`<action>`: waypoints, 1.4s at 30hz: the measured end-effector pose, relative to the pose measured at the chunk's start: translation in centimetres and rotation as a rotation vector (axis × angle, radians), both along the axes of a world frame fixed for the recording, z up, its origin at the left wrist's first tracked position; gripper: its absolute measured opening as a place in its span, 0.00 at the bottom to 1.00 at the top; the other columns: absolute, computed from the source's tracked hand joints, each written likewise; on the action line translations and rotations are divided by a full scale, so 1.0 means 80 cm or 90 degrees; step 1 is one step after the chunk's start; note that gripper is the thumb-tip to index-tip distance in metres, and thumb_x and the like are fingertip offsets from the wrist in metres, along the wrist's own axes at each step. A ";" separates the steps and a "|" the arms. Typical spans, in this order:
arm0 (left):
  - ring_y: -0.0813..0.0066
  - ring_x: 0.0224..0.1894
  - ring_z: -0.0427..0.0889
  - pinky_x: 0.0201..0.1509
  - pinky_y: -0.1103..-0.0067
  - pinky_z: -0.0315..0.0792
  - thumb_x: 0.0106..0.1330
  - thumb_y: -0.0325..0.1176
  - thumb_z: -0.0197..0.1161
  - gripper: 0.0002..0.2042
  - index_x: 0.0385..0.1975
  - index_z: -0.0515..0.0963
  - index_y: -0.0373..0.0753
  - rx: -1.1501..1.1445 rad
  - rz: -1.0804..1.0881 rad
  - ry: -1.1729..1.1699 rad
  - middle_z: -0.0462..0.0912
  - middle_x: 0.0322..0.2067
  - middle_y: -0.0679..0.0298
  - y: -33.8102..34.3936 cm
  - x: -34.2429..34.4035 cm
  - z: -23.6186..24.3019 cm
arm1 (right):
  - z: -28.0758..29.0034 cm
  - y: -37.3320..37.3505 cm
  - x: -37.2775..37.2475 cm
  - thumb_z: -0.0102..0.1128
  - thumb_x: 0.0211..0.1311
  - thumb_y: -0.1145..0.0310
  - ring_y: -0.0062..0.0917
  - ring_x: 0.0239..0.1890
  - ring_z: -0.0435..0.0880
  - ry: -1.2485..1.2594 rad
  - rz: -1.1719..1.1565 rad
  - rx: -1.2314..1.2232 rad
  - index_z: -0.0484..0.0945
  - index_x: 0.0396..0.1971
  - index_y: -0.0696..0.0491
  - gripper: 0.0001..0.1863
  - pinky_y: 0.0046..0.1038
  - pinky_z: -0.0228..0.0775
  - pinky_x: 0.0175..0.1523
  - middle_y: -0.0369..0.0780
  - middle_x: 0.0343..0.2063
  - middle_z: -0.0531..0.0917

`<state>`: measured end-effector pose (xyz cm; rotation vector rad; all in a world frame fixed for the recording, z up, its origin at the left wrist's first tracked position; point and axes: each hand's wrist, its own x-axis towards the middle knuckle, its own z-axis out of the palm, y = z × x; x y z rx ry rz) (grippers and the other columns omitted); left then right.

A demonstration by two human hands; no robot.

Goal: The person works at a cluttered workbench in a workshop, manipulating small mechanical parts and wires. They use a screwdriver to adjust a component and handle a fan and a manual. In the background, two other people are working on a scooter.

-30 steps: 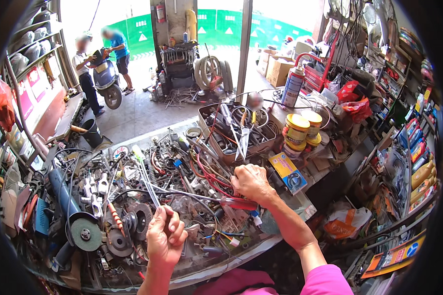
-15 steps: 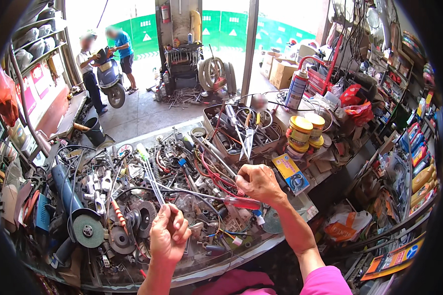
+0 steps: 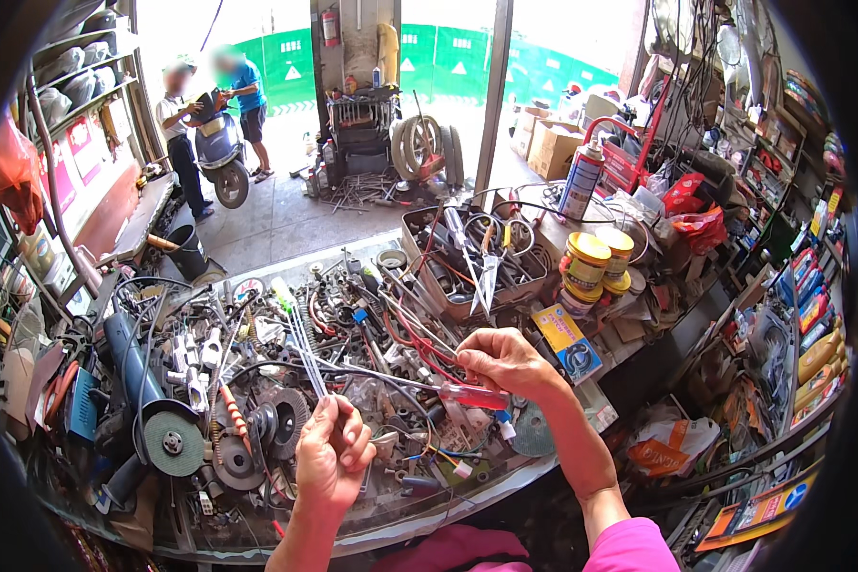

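My left hand [image 3: 329, 448] is pinched at the lower end of several thin white strips [image 3: 300, 334] with pale green upper ends. My right hand [image 3: 496, 367], fingers closed at a cluster of thin rods and red wires [image 3: 419, 343], hides what it grips. Just beneath it lies a red-handled screwdriver [image 3: 475, 396]. Both hands are over a workbench [image 3: 467, 481] heaped with metal parts, cables and fittings. A blue angle grinder [image 3: 132, 357] with a green disc [image 3: 172, 443] lies at the left, beside black flanged discs [image 3: 281, 424].
A tool bin [image 3: 472, 257] with scissors, stacked yellow tubs [image 3: 589, 257], a spray can [image 3: 579, 183] and a yellow-blue box [image 3: 564, 338] occupy the right. Two people [image 3: 176, 124] [image 3: 248, 105] stand with a scooter [image 3: 217, 153] in the doorway. Wheels [image 3: 421, 148] lean by the pillar; crowded shelves [image 3: 810, 315] line the right.
The view has shifted slightly, carrying the scene a little rightward. My right hand's fingers have changed angle slightly at the rods; my left hand keeps its pinch on the white strips.
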<state>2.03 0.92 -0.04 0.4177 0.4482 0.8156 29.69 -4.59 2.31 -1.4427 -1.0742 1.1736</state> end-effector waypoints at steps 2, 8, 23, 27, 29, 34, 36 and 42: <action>0.83 0.13 0.57 0.15 0.83 0.52 0.79 0.40 0.47 0.12 0.37 0.70 0.40 0.000 -0.004 -0.003 0.64 0.20 0.68 0.000 0.001 0.001 | 0.007 0.003 -0.002 0.61 0.69 0.68 0.10 0.24 0.75 0.013 -0.030 -0.014 0.80 0.37 0.59 0.09 0.16 0.64 0.27 0.30 0.22 0.77; 0.83 0.13 0.57 0.16 0.83 0.52 0.79 0.40 0.47 0.12 0.37 0.71 0.40 -0.003 -0.005 0.005 0.65 0.20 0.68 0.000 0.002 -0.001 | 0.003 0.063 0.002 0.57 0.64 0.65 0.42 0.29 0.85 -0.652 -0.219 0.170 0.80 0.31 0.59 0.12 0.40 0.74 0.39 0.49 0.24 0.83; 0.82 0.14 0.58 0.17 0.83 0.53 0.78 0.39 0.49 0.11 0.37 0.72 0.39 0.007 -0.005 -0.014 0.67 0.21 0.67 0.006 0.000 -0.007 | -0.003 0.137 -0.026 0.58 0.53 0.71 0.44 0.30 0.87 -0.902 0.002 0.084 0.84 0.24 0.59 0.09 0.43 0.78 0.39 0.51 0.25 0.84; 0.82 0.14 0.58 0.17 0.83 0.53 0.78 0.40 0.49 0.11 0.37 0.72 0.39 0.000 -0.008 -0.006 0.66 0.20 0.67 0.004 0.000 -0.006 | -0.004 0.164 -0.029 0.60 0.54 0.66 0.42 0.37 0.88 -0.901 0.048 -0.037 0.86 0.29 0.56 0.10 0.41 0.79 0.42 0.50 0.30 0.87; 0.82 0.14 0.57 0.17 0.82 0.53 0.79 0.41 0.48 0.12 0.38 0.72 0.40 -0.002 -0.017 0.000 0.65 0.20 0.68 0.004 0.000 -0.007 | -0.009 0.169 -0.023 0.57 0.54 0.64 0.46 0.36 0.87 -0.878 0.032 0.000 0.85 0.27 0.58 0.14 0.43 0.78 0.42 0.54 0.29 0.85; 0.82 0.14 0.58 0.16 0.83 0.53 0.79 0.41 0.47 0.12 0.37 0.72 0.40 0.002 -0.038 0.003 0.66 0.20 0.68 0.001 0.002 -0.005 | -0.020 0.172 0.000 0.54 0.59 0.59 0.47 0.39 0.85 -0.826 0.105 -0.036 0.84 0.32 0.57 0.17 0.44 0.77 0.47 0.52 0.30 0.85; 0.82 0.14 0.58 0.16 0.83 0.53 0.79 0.40 0.47 0.12 0.37 0.72 0.40 -0.002 -0.041 0.006 0.66 0.20 0.68 0.000 0.001 -0.003 | -0.019 0.173 0.001 0.54 0.59 0.59 0.47 0.39 0.85 -0.808 0.094 -0.049 0.84 0.32 0.57 0.17 0.44 0.77 0.46 0.51 0.30 0.85; 0.82 0.14 0.59 0.17 0.83 0.53 0.78 0.38 0.50 0.11 0.37 0.73 0.38 -0.015 -0.018 -0.012 0.68 0.20 0.66 0.003 -0.001 -0.005 | -0.016 0.183 -0.018 0.60 0.54 0.71 0.38 0.40 0.89 -0.933 -0.053 -0.064 0.87 0.33 0.55 0.10 0.38 0.81 0.42 0.47 0.32 0.88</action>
